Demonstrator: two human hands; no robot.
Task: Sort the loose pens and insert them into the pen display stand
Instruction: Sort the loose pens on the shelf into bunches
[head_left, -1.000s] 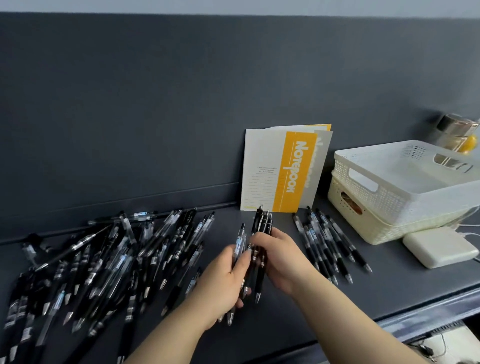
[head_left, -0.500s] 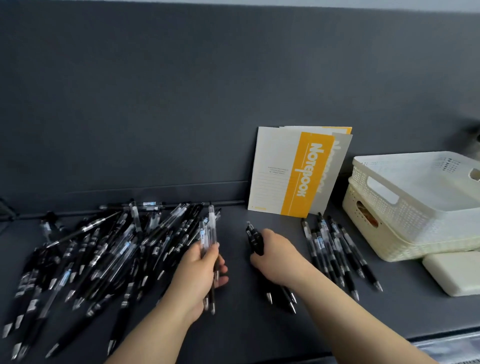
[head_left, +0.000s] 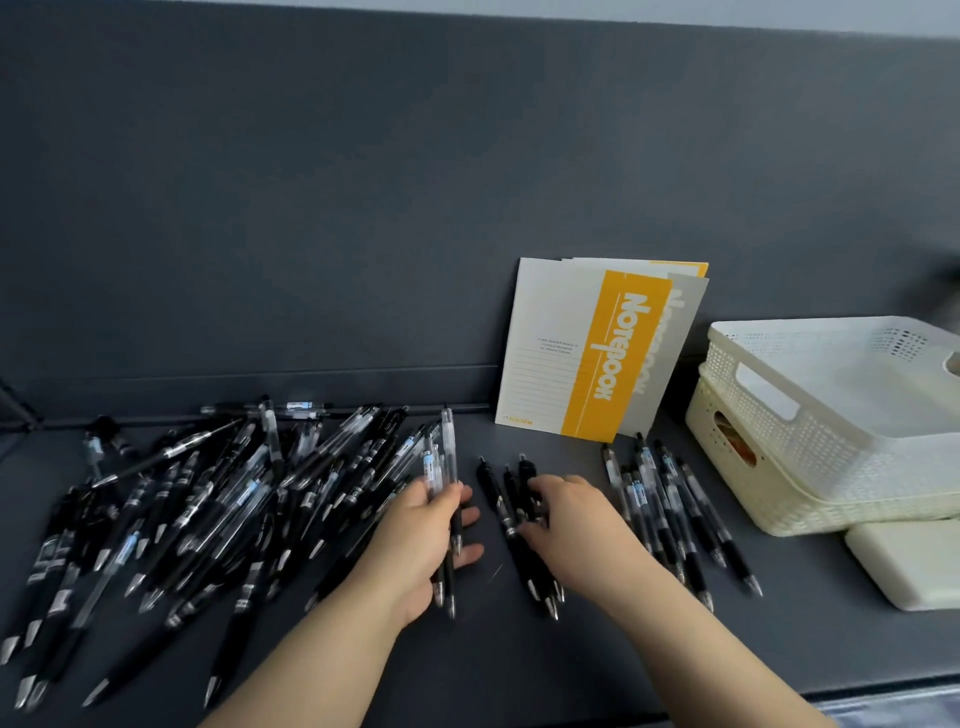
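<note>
A big heap of loose black and clear pens covers the left half of the dark desk. My left hand is closed around a few clear-barrelled pens that point up and away from me. My right hand presses down on a small fan of black pens lying on the desk, fingers curled over them. To its right lies a separate row of pens with their tips toward me. No pen display stand is in view.
Yellow-and-white notebooks lean against the dark back panel. Two stacked white perforated baskets stand at the right, with a flat white box in front of them. The desk's front edge runs along the lower right.
My hands have parted: the left carried the clear pens leftward, and the right lowered the black pens to the desk, where they now fan out.
</note>
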